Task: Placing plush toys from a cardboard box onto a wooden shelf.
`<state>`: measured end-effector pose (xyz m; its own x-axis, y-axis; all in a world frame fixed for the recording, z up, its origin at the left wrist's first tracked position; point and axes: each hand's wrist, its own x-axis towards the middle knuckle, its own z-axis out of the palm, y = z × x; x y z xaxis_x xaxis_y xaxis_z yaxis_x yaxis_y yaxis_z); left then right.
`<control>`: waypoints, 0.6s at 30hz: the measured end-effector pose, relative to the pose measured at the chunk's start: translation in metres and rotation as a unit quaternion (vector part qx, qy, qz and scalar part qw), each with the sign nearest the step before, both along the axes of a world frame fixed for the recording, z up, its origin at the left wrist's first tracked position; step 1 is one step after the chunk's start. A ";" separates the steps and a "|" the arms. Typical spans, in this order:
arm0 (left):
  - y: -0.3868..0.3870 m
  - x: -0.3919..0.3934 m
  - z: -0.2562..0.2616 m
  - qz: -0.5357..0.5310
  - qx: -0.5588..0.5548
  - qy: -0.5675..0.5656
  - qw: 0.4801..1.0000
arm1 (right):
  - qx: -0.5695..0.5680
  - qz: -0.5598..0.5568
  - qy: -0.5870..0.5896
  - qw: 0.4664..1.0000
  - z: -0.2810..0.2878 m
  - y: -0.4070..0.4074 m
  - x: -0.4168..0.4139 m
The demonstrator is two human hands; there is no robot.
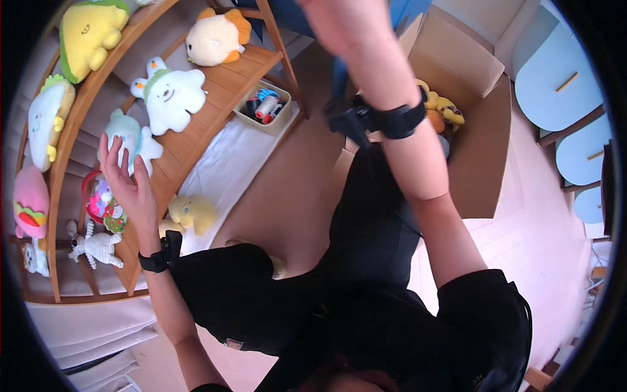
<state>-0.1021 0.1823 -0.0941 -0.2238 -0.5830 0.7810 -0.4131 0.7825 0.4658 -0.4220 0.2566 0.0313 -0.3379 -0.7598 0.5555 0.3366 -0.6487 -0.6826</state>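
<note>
My left hand [126, 183] is raised by the wooden shelf [215, 90], its fingers spread and nothing in them. Behind its fingertips sits a pale mint plush toy [125, 128]. Close to its palm is a red-rimmed basket [89, 208] holding small colourful plush items, partly hidden by the hand. A white plush toy with a green headband [174, 95] lies farther along the same board. My right hand [340, 24] reaches up to the top edge of the view, where its fingers are cut off and blurred. Whether it holds anything is hidden.
An open cardboard box [482, 161] with yellow and orange plush toys stands right of my knee. A beige bin [267, 110] and a yellow plush toy [193, 213] rest on the low shelf's white cloth [223, 159]. Pale-blue drawers [551, 63] line the right.
</note>
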 end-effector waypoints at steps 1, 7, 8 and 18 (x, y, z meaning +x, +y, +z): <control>0.004 0.002 -0.004 0.007 0.010 -0.001 1.000 | 0.020 -0.031 -0.007 0.999 -0.010 -0.002 -0.012; 0.007 -0.005 -0.007 -0.040 0.040 -0.046 0.997 | 0.059 -0.205 0.047 0.976 -0.097 0.027 -0.180; 0.008 -0.004 -0.006 -0.028 0.052 -0.047 0.997 | 0.111 -0.262 0.042 0.958 -0.110 0.033 -0.196; 0.001 -0.021 -0.014 -0.063 0.091 -0.050 0.993 | 0.521 -0.520 0.372 0.565 -0.410 0.168 -0.465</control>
